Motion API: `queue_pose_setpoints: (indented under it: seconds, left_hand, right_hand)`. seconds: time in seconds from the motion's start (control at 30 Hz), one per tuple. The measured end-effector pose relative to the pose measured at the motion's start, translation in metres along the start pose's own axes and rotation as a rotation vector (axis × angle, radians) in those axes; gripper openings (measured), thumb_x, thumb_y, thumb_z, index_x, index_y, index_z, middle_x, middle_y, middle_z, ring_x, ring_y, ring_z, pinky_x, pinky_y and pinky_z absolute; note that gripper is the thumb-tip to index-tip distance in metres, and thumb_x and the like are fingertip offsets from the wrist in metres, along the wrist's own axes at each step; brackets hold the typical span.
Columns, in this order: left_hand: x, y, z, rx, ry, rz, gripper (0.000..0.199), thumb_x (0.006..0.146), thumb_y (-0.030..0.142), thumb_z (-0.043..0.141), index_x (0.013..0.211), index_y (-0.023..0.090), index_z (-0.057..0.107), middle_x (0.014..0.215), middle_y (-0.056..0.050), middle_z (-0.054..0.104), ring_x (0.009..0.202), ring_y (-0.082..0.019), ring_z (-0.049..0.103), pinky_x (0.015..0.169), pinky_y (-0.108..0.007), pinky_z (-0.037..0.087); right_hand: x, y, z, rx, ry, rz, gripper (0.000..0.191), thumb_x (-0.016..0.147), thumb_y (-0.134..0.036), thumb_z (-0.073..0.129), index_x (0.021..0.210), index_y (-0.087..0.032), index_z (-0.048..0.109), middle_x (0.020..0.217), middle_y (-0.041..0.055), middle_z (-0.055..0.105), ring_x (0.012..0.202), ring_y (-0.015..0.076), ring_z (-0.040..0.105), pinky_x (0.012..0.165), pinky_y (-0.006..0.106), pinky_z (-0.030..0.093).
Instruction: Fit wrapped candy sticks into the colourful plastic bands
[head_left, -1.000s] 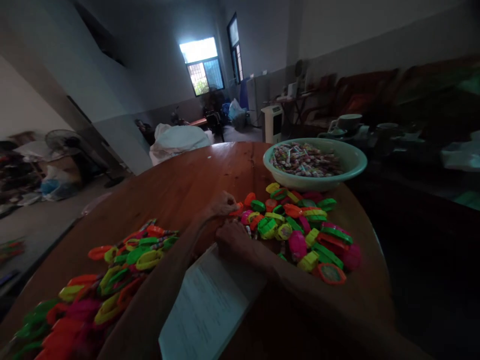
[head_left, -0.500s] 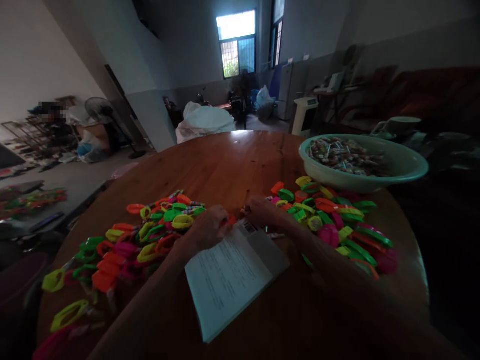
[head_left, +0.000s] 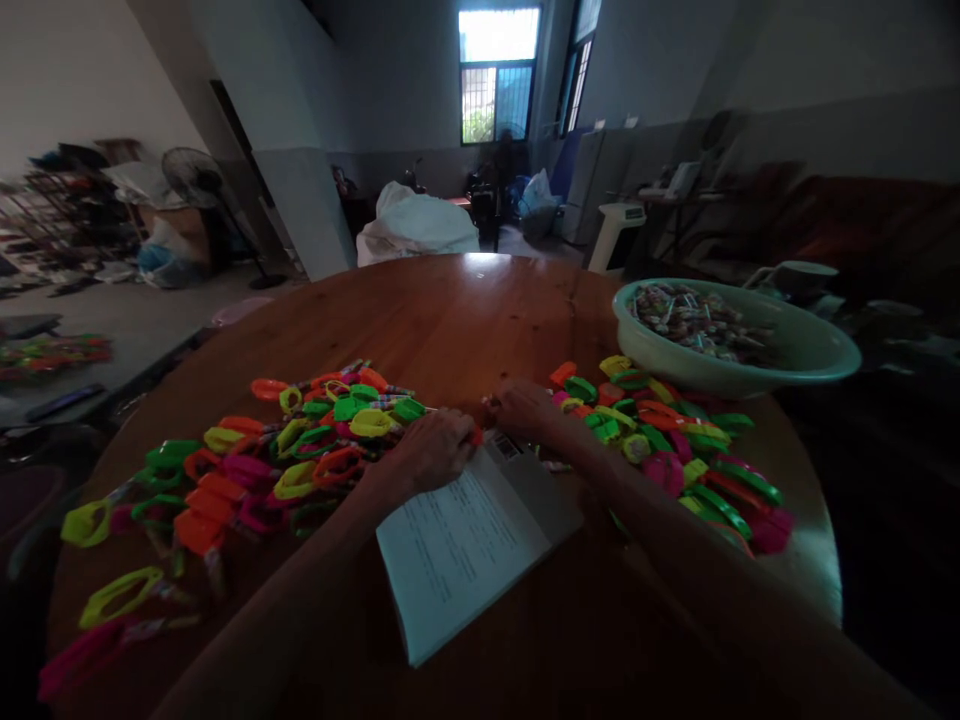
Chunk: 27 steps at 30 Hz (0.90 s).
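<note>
Dim walls (head_left: pixel 405 85) stand beyond the table (head_left: pixel 480 320). Left hand (head_left: pixel 435 450) curls its fingers closed on an orange piece (head_left: pixel 476 436) by the booklet (head_left: pixel 457 550); right hand (head_left: pixel 529 408) bends its fingers, grip unclear. Handling the piece seems to call for fine fingertip control.

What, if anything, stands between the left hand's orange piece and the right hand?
Nothing visible does. A short gap over the tabletop separates the orange piece at the left hand from the right hand; the booklet lies low, beside that gap.
</note>
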<state>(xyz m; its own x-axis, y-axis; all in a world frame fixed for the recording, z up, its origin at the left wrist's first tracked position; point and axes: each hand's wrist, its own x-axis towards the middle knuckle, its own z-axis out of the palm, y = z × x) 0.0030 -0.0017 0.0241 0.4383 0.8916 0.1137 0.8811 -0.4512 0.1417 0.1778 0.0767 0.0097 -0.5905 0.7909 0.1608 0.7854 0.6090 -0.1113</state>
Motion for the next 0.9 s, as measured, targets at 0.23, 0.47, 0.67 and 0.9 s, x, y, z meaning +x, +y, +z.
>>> queue_pose_setpoints:
  seconds: [0.23, 0.47, 0.67, 0.9]
  left_hand:
    - [0.002, -0.011, 0.011, -0.073, 0.033, -0.009, 0.029, 0.084, 0.021, 0.055, 0.112, 0.014, 0.052, 0.096, -0.011, 0.069, 0.089, -0.025, 0.065, 0.076, -0.035, 0.046]
    - [0.005, -0.015, 0.01, -0.174, 0.043, 0.026, 0.011, 0.084, 0.022, 0.057, 0.092, 0.018, 0.064, 0.088, -0.006, 0.069, 0.085, -0.022, 0.065, 0.076, -0.033, 0.046]
    - [0.003, -0.014, 0.009, -0.179, 0.043, 0.029, 0.011, 0.086, 0.022, 0.055, 0.088, 0.017, 0.065, 0.084, -0.005, 0.068, 0.082, -0.02, 0.064, 0.077, -0.032, 0.047]
    - [0.004, -0.014, 0.011, -0.171, 0.052, 0.03, 0.01, 0.086, 0.022, 0.057, 0.088, 0.016, 0.065, 0.083, -0.006, 0.067, 0.083, -0.021, 0.063, 0.079, -0.034, 0.048]
  right_hand:
    - [-0.048, -0.009, 0.004, 0.086, 0.092, -0.113, 0.03, 0.099, -0.029, 0.043, 0.085, -0.014, 0.066, 0.088, 0.0086, 0.066, 0.078, 0.0165, 0.057, 0.071, 0.029, 0.031]
    - [-0.058, -0.008, 0.022, 0.118, 0.149, -0.111, 0.029, 0.101, -0.03, 0.044, 0.087, -0.017, 0.067, 0.085, 0.0055, 0.061, 0.078, 0.0157, 0.053, 0.07, 0.029, 0.031]
    - [-0.059, -0.002, 0.03, 0.316, 0.242, -0.182, 0.026, 0.101, -0.028, 0.044, 0.09, -0.015, 0.064, 0.086, 0.0053, 0.061, 0.077, 0.0145, 0.052, 0.072, 0.028, 0.033]
    - [-0.061, -0.005, 0.023, 0.269, 0.151, -0.235, 0.026, 0.101, -0.024, 0.041, 0.093, -0.014, 0.064, 0.085, 0.0059, 0.059, 0.072, 0.0137, 0.05, 0.065, 0.028, 0.03]
